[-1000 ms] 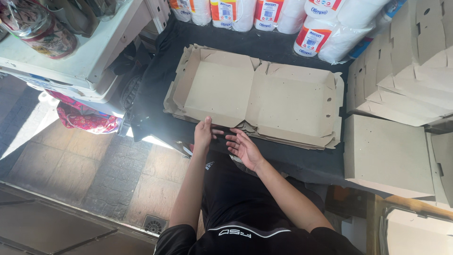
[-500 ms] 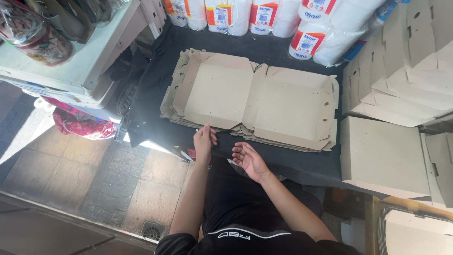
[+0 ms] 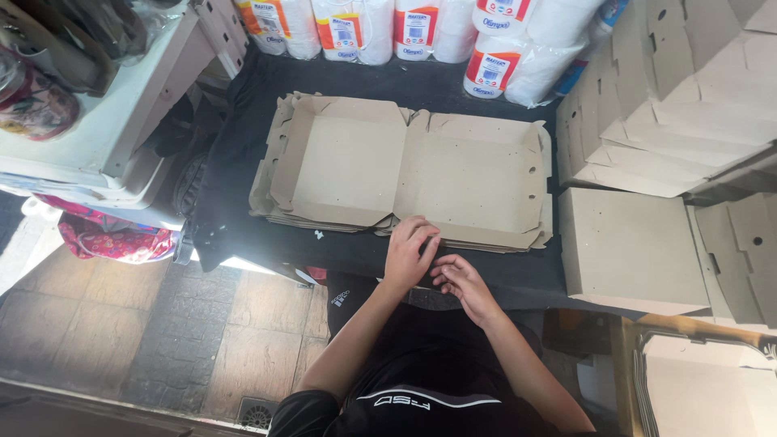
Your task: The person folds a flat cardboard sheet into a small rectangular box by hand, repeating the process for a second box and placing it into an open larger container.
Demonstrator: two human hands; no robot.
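— So, where is the flat, unfolded brown cardboard box blank [image 3: 405, 166] against the hands?

— It lies on top of a low stack of the same blanks, on the black-draped bench [image 3: 486, 271], just beyond both hands. The left hand [image 3: 410, 252] rests knuckles up with its curled fingers on the blank's near edge, about at the middle crease. The right hand [image 3: 460, 281] sits just beside it, nearer the body, over the bench's front edge, fingers half bent; I cannot tell whether it pinches anything. Neither hand is clamped round the board.

— Which way does the blank run?

— Its long axis runs left to right along the bench, two shallow tray halves side by side with the crease pointing away from the person. The side flaps stand slightly raised.

— And around it?

— Along the bench's far edge stand white paper rolls in printed wrap [image 3: 421, 28]. At the right end, touching the stack's side, is a closed folded cardboard box [image 3: 631, 247], with tilted piles of more folded boxes [image 3: 672, 89] behind it. Left of the bench is a white shelf [image 3: 97, 154] and under it a pink patterned bag [image 3: 113, 241]. Nothing lies between the hands and the blank.
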